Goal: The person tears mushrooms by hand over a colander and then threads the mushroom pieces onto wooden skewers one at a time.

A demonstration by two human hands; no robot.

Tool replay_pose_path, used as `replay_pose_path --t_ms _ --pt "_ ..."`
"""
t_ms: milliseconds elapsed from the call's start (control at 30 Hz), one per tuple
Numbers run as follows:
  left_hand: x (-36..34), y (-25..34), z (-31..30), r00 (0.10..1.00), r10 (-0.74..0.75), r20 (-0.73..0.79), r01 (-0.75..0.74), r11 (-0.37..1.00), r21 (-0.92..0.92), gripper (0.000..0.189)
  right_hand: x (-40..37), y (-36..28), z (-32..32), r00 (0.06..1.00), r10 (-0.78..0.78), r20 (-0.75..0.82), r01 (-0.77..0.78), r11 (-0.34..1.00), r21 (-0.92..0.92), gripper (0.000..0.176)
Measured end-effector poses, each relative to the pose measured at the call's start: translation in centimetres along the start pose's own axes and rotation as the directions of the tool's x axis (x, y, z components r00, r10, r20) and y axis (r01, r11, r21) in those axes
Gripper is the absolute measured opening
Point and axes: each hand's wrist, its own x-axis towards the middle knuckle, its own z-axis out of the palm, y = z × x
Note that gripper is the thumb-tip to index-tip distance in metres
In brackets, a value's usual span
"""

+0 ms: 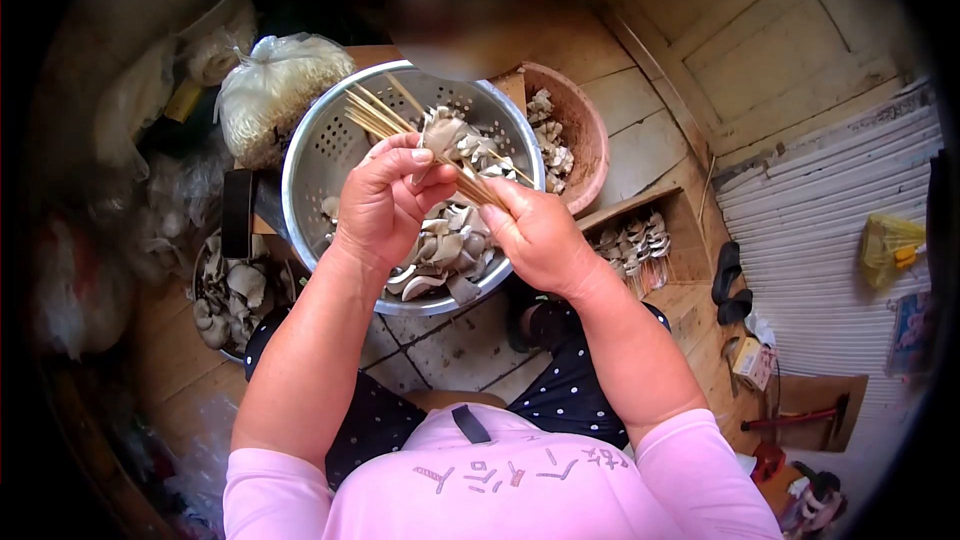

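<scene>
— Bamboo skewers (375, 112), a whole bundle? What do you see in the hands?

— Yes, a bundle. On my remote screen I see the right hand (537, 235) with its grip clenched on the lower end of the bundle. The sticks fan out up and to the left.

— And the left hand (383, 205)?

— Its grip is closed also. Thumb and fingers pinch a pale grey mushroom piece (445, 132), which sits against the skewers just above the right hand. If a stick goes through it, I cannot tell.

— Where is all this?

— Both hands are above a metal colander (305, 165). Inside it lie many more oyster mushrooms (445, 255), under the hands.

— And around it?

— Just beside the colander, on the right, stands a pink basin (592, 135) with mushroom pieces in it. Lower and more to the right, loaded skewers (635, 245) lie in a row on a wooden board. On the upper left, a clear bag (275, 90) of thin white strands is at the colander's rim. At the lower left, a dark bowl (225, 290) holds more mushrooms. I see also the person's pink shirt (500, 480) at the bottom.
</scene>
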Motion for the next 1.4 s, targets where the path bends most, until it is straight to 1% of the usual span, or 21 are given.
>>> replay_pose_path --t_ms 33,100,133,167,233,267,300,367,400,467,500,567,600,667,800,900,967,1100,1300,1367,1400 --pt "0.0 0.0 0.1 1.000 0.009 -0.027 -0.008 0.999 0.038 0.024 0.1 -0.1 -0.3 1.000 -0.001 -0.001 0.001 1.000 -0.002 0.024" --pt "0.1 0.5 -0.1 0.997 0.026 -0.075 -0.019 0.996 0.088 0.026 0.2 -0.1 -1.5 0.993 0.113 -0.041 -0.113 0.994 -0.009 0.024" --pt "0.1 0.8 -0.2 0.988 0.040 -0.151 -0.020 0.991 0.130 0.026 0.3 1.1 -1.6 0.993 0.059 -0.102 -0.068 0.994 -0.082 0.022" --pt "0.1 1.1 -0.3 0.973 0.056 -0.225 -0.017 0.985 0.171 0.027 0.3 1.6 -2.0 0.993 0.057 -0.102 -0.066 0.994 -0.088 0.022" --pt "0.5 1.5 -1.2 0.956 0.084 -0.280 -0.039 0.986 0.161 0.027 0.4 2.5 -3.0 0.985 0.170 0.012 -0.166 0.971 -0.172 0.020" --pt "0.5 1.8 -1.5 0.958 0.088 -0.271 -0.047 0.987 0.156 0.026 0.3 3.8 -2.9 0.988 0.148 0.033 -0.136 0.961 -0.239 0.020" --pt "0.4 2.0 -1.7 0.960 0.093 -0.263 -0.054 0.987 0.151 0.025 0.3 4.3 -3.0 0.988 0.150 0.033 -0.138 0.961 -0.241 0.020" --pt "0.3 2.2 -1.6 0.961 0.087 -0.261 -0.051 0.988 0.143 0.024 0.3 4.9 -3.1 0.970 0.209 0.128 -0.157 0.929 -0.334 0.019" --pt "0.2 2.3 -1.6 0.962 0.083 -0.260 -0.049 0.990 0.134 0.023 0.4 5.2 -2.9 0.970 0.210 0.127 -0.157 0.929 -0.334 0.019" --pt "0.3 2.2 -1.8 0.965 0.076 -0.252 -0.044 0.990 0.130 0.023 0.7 5.7 -2.4 0.962 0.248 0.114 -0.165 0.862 -0.480 0.017" --pt "0.4 2.2 -1.9 0.967 0.070 -0.246 -0.040 0.991 0.126 0.023 0.7 6.0 -2.1 0.962 0.248 0.113 -0.165 0.861 -0.481 0.017" --pt "0.5 2.2 -1.9 0.968 0.068 -0.243 -0.037 0.991 0.129 0.023 0.7 6.6 -1.5 0.978 0.182 0.103 -0.085 0.795 -0.600 0.016" --pt "0.5 2.2 -1.9 0.968 0.065 -0.241 -0.034 0.991 0.132 0.022 0.5 6.5 -1.2 0.978 0.184 0.102 -0.087 0.795 -0.600 0.016" --pt "0.4 2.3 -1.5 0.966 0.071 -0.248 -0.040 0.991 0.131 0.023 0.2 6.3 -0.7 0.998 0.065 -0.008 -0.056 0.779 -0.624 0.016" --pt "0.3 2.4 -1.1 0.961 0.094 -0.259 -0.057 0.987 0.147 0.025 0.2 6.0 -0.6 0.996 -0.030 -0.087 -0.031 0.776 -0.630 0.014" --pt "0.1 2.4 -0.8 0.962 0.090 -0.259 -0.050 0.987 0.155 0.025 0.7 6.1 -0.9 0.995 0.077 -0.066 -0.101 0.782 -0.616 0.013" --pt "0.1 2.3 -1.0 0.964 0.081 -0.252 -0.041 0.986 0.161 0.025 0.9 6.0 -1.0 0.981 0.193 -0.012 -0.159 0.773 -0.614 0.017" --pt "0.1 2.2 -0.9 0.970 0.062 -0.234 -0.017 0.982 0.191 0.024 1.1 6.5 -1.0 0.975 0.221 0.007 -0.173 0.781 -0.600 0.016" --pt "0.1 1.8 -0.5 0.959 0.056 -0.278 0.013 0.971 0.240 0.024 1.4 5.8 -1.6 0.950 0.308 -0.044 -0.281 0.785 -0.552 0.018" --pt "0.2 1.8 -0.8 0.957 0.065 -0.281 0.007 0.968 0.249 0.023 1.3 5.0 -2.0 0.937 0.345 -0.051 -0.334 0.843 -0.421 0.021" --pt "0.3 1.8 -0.9 0.957 0.075 -0.281 0.000 0.966 0.259 0.022 1.2 5.0 -2.0 0.937 0.346 -0.050 -0.334 0.844 -0.420 0.021"
